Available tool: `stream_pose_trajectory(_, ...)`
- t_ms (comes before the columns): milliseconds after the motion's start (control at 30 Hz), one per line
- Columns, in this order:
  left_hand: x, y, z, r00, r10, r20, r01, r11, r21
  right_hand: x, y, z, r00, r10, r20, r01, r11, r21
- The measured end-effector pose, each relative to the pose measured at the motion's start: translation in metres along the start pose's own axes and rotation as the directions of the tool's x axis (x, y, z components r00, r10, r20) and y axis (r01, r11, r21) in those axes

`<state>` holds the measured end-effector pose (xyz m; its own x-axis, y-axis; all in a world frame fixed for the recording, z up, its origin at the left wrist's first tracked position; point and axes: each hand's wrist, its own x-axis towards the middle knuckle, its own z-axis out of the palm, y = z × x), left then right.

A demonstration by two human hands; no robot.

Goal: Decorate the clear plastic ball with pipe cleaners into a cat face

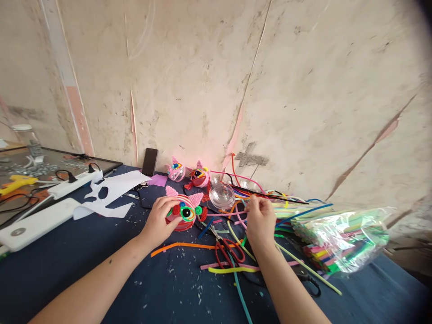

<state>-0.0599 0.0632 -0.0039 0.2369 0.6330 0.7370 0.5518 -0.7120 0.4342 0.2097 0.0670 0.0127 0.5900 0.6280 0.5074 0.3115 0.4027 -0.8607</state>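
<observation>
My left hand [162,220] is closed around a pink cat-head ball [189,225] made of pipe cleaners. The ball has two pointed ears, a large green-ringed eye, and red and green tufts at its sides. My right hand [260,220] is pinched shut over a heap of loose pipe cleaners [293,215]; what its fingers hold is hidden. Between my hands sits a clear plastic half-sphere [222,196]. Red-handled scissors [230,252] lie below it, among scattered pipe cleaners.
Two similar balls, a pink one [176,170] and a red-pink one [199,175], sit by the wall. A phone [150,162] leans there. Cut white paper [114,195], a power strip [74,183] and a yellow glue gun [16,183] lie left; a bag of pipe cleaners [347,240] lies right.
</observation>
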Motion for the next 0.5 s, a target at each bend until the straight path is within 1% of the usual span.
stream_pose_trajectory(67,0.0,0.0,0.0,1.0,-0.002,0.006,0.002,1.0,-0.011,-0.004,-0.001,0.003,0.999,-0.007,0.035,0.008,1.0,-0.028)
stream_pose_trajectory(167,-0.001,0.002,0.0,1.0,0.007,0.021,-0.006,1.0,-0.011,-0.009,-0.002,0.006,0.992,-0.011,0.123,0.017,0.999,-0.047)
stream_pose_trajectory(300,-0.001,0.0,0.001,1.0,0.005,-0.001,-0.005,1.0,0.023,-0.012,0.0,0.009,0.976,-0.001,0.22,0.025,0.994,-0.107)
stream_pose_trajectory(400,-0.001,-0.002,0.001,1.0,0.002,-0.011,-0.001,0.999,0.044,-0.015,0.002,0.011,0.975,-0.001,0.224,0.04,0.985,-0.169)
stream_pose_trajectory(500,-0.001,-0.002,0.001,1.0,0.02,-0.004,-0.02,0.998,0.053,-0.018,-0.002,0.012,0.977,-0.013,0.215,0.054,0.981,-0.188)
